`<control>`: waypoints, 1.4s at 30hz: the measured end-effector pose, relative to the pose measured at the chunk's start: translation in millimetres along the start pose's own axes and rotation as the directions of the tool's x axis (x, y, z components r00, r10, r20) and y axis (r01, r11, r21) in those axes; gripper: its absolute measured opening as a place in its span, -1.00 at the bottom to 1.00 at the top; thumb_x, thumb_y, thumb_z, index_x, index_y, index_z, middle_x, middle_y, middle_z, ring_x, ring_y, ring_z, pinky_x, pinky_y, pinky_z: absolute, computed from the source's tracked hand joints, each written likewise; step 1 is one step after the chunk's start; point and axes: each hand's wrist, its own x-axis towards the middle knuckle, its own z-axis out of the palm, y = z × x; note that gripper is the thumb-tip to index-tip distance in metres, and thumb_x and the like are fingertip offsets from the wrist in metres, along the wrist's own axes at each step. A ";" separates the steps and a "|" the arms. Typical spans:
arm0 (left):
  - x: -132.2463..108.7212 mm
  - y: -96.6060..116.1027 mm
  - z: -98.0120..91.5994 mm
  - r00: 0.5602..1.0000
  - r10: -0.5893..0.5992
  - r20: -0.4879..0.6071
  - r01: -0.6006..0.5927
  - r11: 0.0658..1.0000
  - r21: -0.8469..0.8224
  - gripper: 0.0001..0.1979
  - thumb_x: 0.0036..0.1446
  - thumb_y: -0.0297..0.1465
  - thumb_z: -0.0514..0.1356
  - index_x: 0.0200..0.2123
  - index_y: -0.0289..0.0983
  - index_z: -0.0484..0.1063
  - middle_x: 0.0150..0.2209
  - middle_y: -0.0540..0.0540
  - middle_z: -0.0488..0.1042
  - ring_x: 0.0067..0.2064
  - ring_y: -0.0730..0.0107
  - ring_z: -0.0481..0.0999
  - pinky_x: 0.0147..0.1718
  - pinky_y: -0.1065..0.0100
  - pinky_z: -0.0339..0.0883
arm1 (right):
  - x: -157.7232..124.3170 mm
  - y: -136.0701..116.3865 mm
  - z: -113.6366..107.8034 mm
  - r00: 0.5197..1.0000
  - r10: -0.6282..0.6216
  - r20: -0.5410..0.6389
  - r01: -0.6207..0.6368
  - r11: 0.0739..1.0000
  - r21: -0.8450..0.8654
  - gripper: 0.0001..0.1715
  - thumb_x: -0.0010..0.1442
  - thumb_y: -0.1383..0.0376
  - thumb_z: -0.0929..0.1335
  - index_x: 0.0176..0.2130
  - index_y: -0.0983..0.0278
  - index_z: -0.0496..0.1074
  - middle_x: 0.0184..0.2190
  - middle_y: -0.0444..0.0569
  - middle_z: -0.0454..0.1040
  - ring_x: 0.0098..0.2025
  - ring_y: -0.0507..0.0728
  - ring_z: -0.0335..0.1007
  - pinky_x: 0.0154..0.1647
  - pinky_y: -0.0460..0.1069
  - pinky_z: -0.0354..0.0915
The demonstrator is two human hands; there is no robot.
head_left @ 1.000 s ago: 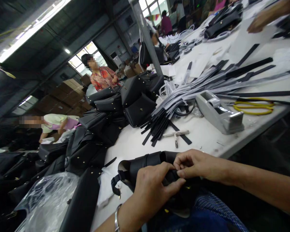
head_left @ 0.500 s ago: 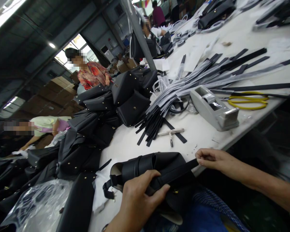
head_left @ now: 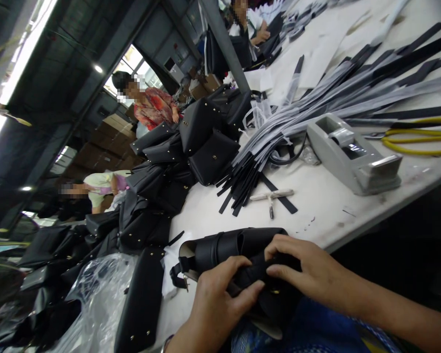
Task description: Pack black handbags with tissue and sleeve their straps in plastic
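Observation:
A black bag lies on its side at the table's front edge, partly over the lap. My left hand grips a black strap on the bag between thumb and fingers. Close by on the right, my right hand pinches the same dark material, its fingertips partly lost against the black. A small buckle hangs at the bag's left end.
Beyond the bag are a T-shaped tool, wrapped black straps, a grey tape dispenser and yellow-handled scissors. Black bags and clear plastic lie left. Several people are across the table.
My right hand has moved left, from the strap's far end to beside my left hand. My left hand keeps its grip. The camera view has shifted and turned a little.

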 end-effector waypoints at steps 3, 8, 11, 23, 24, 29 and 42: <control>-1.5 1.1 2.0 1.000 -0.007 0.000 0.007 1.000 -0.015 -0.79 0.10 -0.36 0.32 -0.15 -0.16 0.52 -0.25 0.05 0.63 -0.34 0.42 0.60 -0.39 0.49 0.40 | 1.5 4.3 -4.4 0.998 0.066 0.020 -0.067 0.996 0.050 -0.96 0.24 0.30 0.38 -0.30 0.19 0.46 -0.29 -0.18 0.50 -0.18 0.10 0.41 -0.13 -0.02 0.25; -3.6 0.6 2.2 0.999 -0.039 0.005 0.039 0.999 -0.021 -0.79 0.11 -0.34 0.32 -0.15 -0.16 0.51 -0.24 0.04 0.63 -0.29 0.39 0.60 -0.36 0.47 0.38 | 0.5 10.3 -6.4 0.995 0.095 0.018 -0.096 0.994 0.046 -0.92 0.23 0.25 0.37 -0.31 0.20 0.45 -0.29 -0.15 0.50 -0.18 0.13 0.41 -0.14 0.00 0.23; -4.7 0.8 1.9 0.998 -0.064 0.021 0.065 0.998 -0.025 -0.79 0.12 -0.33 0.32 -0.14 -0.15 0.51 -0.22 0.03 0.63 -0.27 0.39 0.60 -0.34 0.47 0.37 | 0.6 13.8 -6.0 0.994 0.110 0.025 -0.111 0.993 0.049 -0.91 0.22 0.23 0.37 -0.31 0.19 0.45 -0.29 -0.16 0.51 -0.17 0.14 0.41 -0.13 0.00 0.23; -0.6 12.1 -3.7 0.980 -0.189 0.058 0.193 0.979 -0.060 -0.80 0.14 -0.30 0.29 -0.14 -0.16 0.50 -0.23 0.01 0.61 -0.24 0.32 0.58 -0.26 0.42 0.35 | -0.6 29.4 -0.4 0.997 0.077 -0.018 -0.077 0.997 0.032 -0.94 0.22 0.24 0.37 -0.30 0.17 0.45 -0.29 -0.17 0.50 -0.19 0.13 0.41 -0.14 0.01 0.23; -1.2 13.7 -4.1 0.973 -0.220 0.064 0.224 0.972 -0.065 -0.78 0.15 -0.29 0.29 -0.13 -0.17 0.47 -0.25 0.01 0.61 -0.24 0.32 0.57 -0.27 0.41 0.34 | -1.5 27.9 0.5 0.998 0.062 -0.018 -0.061 0.998 0.029 -0.94 0.23 0.24 0.37 -0.30 0.17 0.45 -0.29 -0.17 0.50 -0.19 0.13 0.41 -0.15 0.01 0.24; -10.6 14.1 -2.7 0.906 -0.420 0.054 0.423 0.895 -0.138 -0.75 0.11 -0.27 0.30 -0.25 -0.22 0.31 -0.48 0.07 0.47 -0.43 0.39 0.44 -0.43 0.43 0.22 | -5.9 18.9 11.4 0.999 0.024 -0.030 -0.025 0.999 -0.038 -0.92 0.27 0.26 0.34 -0.28 0.18 0.45 -0.28 -0.12 0.48 -0.20 0.15 0.41 -0.17 0.04 0.26; -50.6 9.3 -6.1 0.613 -0.695 0.376 0.712 0.281 -0.643 -0.49 -0.21 -0.31 0.52 -0.23 -0.36 0.41 -0.36 -0.06 0.52 -0.38 0.46 0.48 -0.33 0.44 0.29 | -16.3 33.1 42.7 0.978 -0.111 0.179 0.119 0.992 -0.037 -0.85 0.31 0.19 0.32 -0.23 0.17 0.47 -0.25 -0.08 0.49 -0.22 0.17 0.47 -0.20 0.08 0.35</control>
